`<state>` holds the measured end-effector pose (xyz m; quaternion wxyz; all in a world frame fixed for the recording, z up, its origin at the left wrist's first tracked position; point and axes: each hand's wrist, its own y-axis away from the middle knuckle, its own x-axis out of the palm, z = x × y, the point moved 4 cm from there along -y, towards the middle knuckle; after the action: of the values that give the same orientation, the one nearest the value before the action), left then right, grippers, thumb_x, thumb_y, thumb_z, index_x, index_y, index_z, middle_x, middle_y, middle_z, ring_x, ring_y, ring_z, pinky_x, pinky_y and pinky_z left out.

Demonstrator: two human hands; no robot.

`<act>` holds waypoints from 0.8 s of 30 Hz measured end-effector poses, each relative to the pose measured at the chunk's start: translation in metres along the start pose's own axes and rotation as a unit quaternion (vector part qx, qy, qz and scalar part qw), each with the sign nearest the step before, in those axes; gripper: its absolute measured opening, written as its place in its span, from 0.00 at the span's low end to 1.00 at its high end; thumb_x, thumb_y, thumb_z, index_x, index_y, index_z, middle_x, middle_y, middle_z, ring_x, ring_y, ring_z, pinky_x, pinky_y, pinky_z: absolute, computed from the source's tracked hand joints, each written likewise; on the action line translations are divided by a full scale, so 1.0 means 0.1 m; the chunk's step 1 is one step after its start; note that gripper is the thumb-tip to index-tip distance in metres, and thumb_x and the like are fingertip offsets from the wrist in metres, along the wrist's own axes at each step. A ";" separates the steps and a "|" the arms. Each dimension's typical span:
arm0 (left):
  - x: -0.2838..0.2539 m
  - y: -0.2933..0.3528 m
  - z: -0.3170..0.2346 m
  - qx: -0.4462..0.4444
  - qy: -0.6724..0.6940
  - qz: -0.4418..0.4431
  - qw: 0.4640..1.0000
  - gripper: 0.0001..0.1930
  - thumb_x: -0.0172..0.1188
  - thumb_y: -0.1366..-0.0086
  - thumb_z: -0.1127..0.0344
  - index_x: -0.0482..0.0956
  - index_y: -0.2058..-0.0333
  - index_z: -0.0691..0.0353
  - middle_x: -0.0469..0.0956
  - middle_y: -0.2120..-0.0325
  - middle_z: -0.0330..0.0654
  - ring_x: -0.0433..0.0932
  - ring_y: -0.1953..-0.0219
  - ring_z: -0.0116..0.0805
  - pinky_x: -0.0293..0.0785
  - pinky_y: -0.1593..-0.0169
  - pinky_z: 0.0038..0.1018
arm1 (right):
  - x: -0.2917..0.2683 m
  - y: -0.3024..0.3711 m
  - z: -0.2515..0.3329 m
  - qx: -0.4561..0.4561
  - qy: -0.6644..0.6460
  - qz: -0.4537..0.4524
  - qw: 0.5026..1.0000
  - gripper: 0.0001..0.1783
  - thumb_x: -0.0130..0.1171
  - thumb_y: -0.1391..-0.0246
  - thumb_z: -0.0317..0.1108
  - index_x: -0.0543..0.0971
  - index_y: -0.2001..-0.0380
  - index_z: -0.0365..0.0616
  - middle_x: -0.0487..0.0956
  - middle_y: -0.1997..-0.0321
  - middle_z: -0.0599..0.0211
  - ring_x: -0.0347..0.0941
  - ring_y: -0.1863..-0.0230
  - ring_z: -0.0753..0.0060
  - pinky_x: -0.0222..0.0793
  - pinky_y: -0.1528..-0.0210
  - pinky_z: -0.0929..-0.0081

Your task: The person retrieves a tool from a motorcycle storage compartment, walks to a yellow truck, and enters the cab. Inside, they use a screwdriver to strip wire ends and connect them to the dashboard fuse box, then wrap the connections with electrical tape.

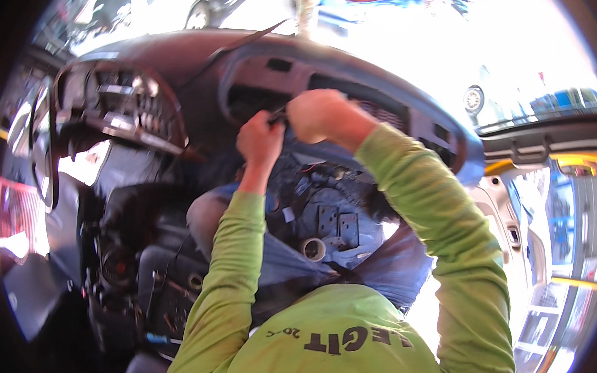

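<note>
Two bare hands meet at one small dark object (277, 116), which lies between them just in front of the open recess (296, 78) in the one dashboard (208, 49). The left hand (259, 139) is closed, with thumb and fingers pinched on the object; the right hand (318, 114) is curled beside it, but its fingertips are turned away, so how firmly it holds the piece, if at all, I cannot tell. The left forearm rises nearly straight, while the right elbow is bent outward and the forearm angles up and in, back of the hand showing. Two lime-green sleeves (453, 220) belong to one shirt (335, 345). Below the hands, between two spread legs in blue trousers (295, 258), are one pale round ring-shaped item (313, 249) and two dark rectangular plates (337, 226), among clutter too jumbled to count. To the left stands one instrument housing (125, 105). The object's shape is blurred and partly covered by fingers, the right arm hides part of the recess, and glare washes out much of the outside.
</note>
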<state>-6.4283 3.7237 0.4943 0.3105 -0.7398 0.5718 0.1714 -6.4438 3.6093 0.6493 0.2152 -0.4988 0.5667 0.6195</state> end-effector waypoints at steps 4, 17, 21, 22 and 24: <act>-0.02 -0.02 -0.02 -0.013 -0.004 -0.011 1.000 0.11 0.67 0.38 0.57 0.87 0.63 0.56 0.86 0.71 0.50 0.87 0.65 0.54 0.80 0.59 0.47 | -0.02 0.03 -0.01 0.003 -0.013 -0.030 0.999 0.18 0.67 0.51 0.31 0.90 0.55 0.49 0.87 0.50 0.57 0.84 0.47 0.54 0.81 0.49 0.59; 0.20 -0.03 0.00 -0.250 0.422 0.234 0.839 0.07 0.54 0.24 0.66 0.78 0.59 0.62 0.75 0.80 0.37 0.68 0.86 0.25 0.62 0.84 0.26 | 0.13 0.04 -0.37 -0.051 -0.019 -0.129 0.990 0.13 0.62 0.44 0.35 0.90 0.58 0.48 0.88 0.53 0.57 0.85 0.47 0.56 0.80 0.48 0.58; 0.17 0.02 -0.08 -0.200 0.362 0.205 0.887 0.10 0.58 0.24 0.60 0.78 0.59 0.61 0.73 0.83 0.36 0.67 0.89 0.26 0.61 0.86 0.26 | -0.07 -0.09 -0.52 -0.050 -0.018 -0.145 0.988 0.14 0.63 0.42 0.37 0.90 0.57 0.47 0.88 0.51 0.57 0.84 0.47 0.56 0.80 0.47 0.59; 0.17 0.03 -0.10 -0.195 0.359 0.195 0.892 0.11 0.58 0.24 0.59 0.78 0.59 0.62 0.72 0.83 0.36 0.67 0.89 0.26 0.61 0.86 0.26 | -0.11 -0.14 -0.55 -0.050 -0.014 -0.140 0.989 0.14 0.63 0.42 0.38 0.90 0.56 0.47 0.88 0.51 0.57 0.84 0.47 0.56 0.80 0.47 0.59; 0.17 0.04 -0.12 -0.202 0.347 0.177 0.899 0.13 0.59 0.24 0.56 0.78 0.58 0.63 0.71 0.85 0.36 0.68 0.90 0.27 0.62 0.86 0.26 | -0.16 -0.20 -0.54 -0.054 0.006 -0.143 0.988 0.14 0.64 0.43 0.39 0.90 0.57 0.48 0.88 0.52 0.58 0.85 0.48 0.56 0.80 0.48 0.59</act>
<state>-6.4288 3.7027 0.4922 -0.0991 -0.6860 0.7177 0.0675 -6.4003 3.5700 0.6604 0.2706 -0.5893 0.4568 0.6090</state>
